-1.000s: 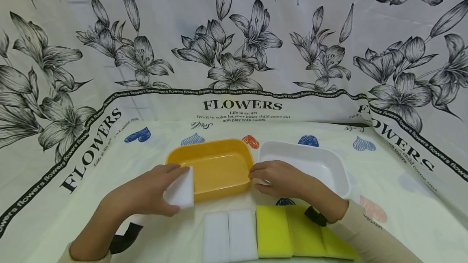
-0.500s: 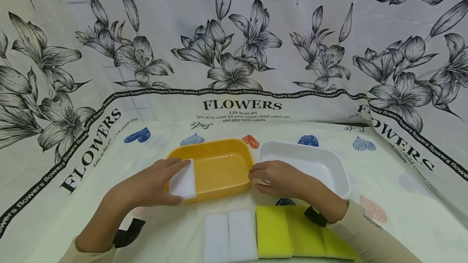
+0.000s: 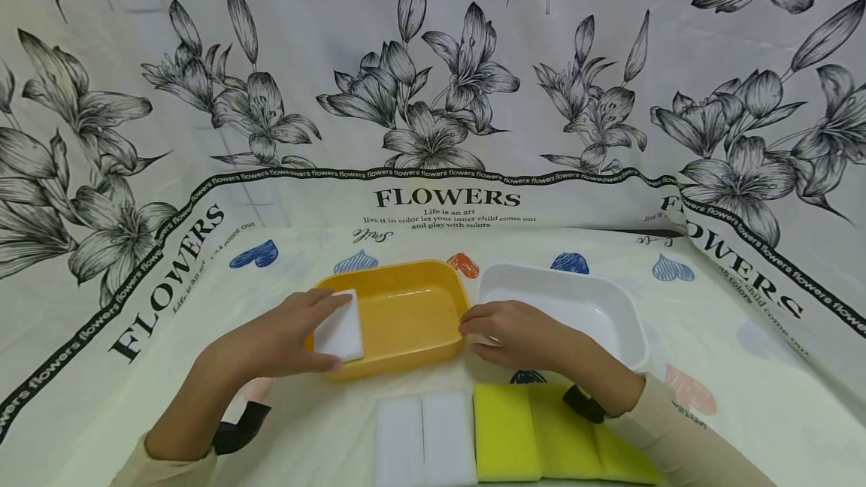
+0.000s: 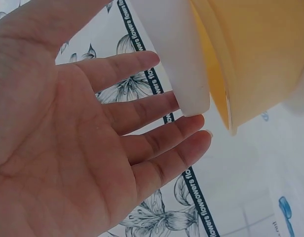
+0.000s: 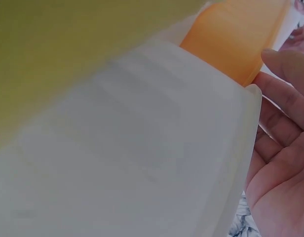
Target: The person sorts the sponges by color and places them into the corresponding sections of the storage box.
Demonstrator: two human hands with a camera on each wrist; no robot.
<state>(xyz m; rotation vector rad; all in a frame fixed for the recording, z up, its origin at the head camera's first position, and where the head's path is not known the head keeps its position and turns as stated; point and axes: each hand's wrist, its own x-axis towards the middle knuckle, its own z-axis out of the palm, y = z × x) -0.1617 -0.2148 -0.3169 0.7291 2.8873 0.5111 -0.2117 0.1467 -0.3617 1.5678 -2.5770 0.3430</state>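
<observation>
Between the thumb and fingers of my left hand (image 3: 284, 337) is a white sponge (image 3: 341, 328), held at the left end of a yellow tray (image 3: 413, 314). In the left wrist view the fingertips lie along the edge of the sponge (image 4: 184, 64), beside the tray's rim (image 4: 228, 94). My right hand (image 3: 510, 333) grips the right front corner of the yellow tray, its fingertips at the rim. The right wrist view shows the thumb and index finger meeting at that tray's corner (image 5: 236, 44). Part of the sponge is hidden behind the left hand.
Right of the yellow tray stands a white tray (image 3: 609, 314), partly behind the right forearm. Two white sponges (image 3: 422, 438) and several yellow sponges (image 3: 534, 431) lie side by side in front. A flower-printed cloth (image 3: 446, 119) hangs behind the heart-printed table cover (image 3: 311, 434).
My left hand has carried the white sponge up and slightly away from me, from the front left of the yellow tray to over its left end. My right hand has stayed in place.
</observation>
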